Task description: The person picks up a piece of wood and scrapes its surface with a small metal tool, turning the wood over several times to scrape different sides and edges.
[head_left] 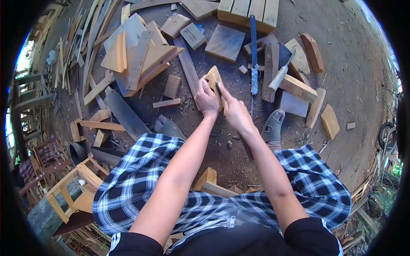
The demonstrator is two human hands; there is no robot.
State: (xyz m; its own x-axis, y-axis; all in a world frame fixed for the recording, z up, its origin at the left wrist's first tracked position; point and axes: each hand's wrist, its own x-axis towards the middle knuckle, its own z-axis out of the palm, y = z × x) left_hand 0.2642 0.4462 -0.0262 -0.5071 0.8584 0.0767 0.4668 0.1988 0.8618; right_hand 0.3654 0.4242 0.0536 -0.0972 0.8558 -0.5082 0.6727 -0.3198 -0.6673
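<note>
My left hand [207, 99] is closed around a small pale wooden block [214, 75] with a pointed far end, held above the dirt between my feet. Pressed against the block's right side is my right hand [235, 112], its fingers closed on a narrow dark blade-like tool [218, 89]. Its exact kind cannot be made out, as the fingers cover most of it. A dark brown length [246, 147], perhaps its handle, shows beneath my right forearm. A long grey plank [186, 64] lies on the ground just beyond my left hand.
A handsaw with a wrapped handle [254, 81] and a chisel-like tool with a pale handle [279, 77] lie to the right among wood offcuts. Stacked boards [141, 64] and long strips [92, 42] fill the left. A slatted wooden piece [250, 13] stands ahead.
</note>
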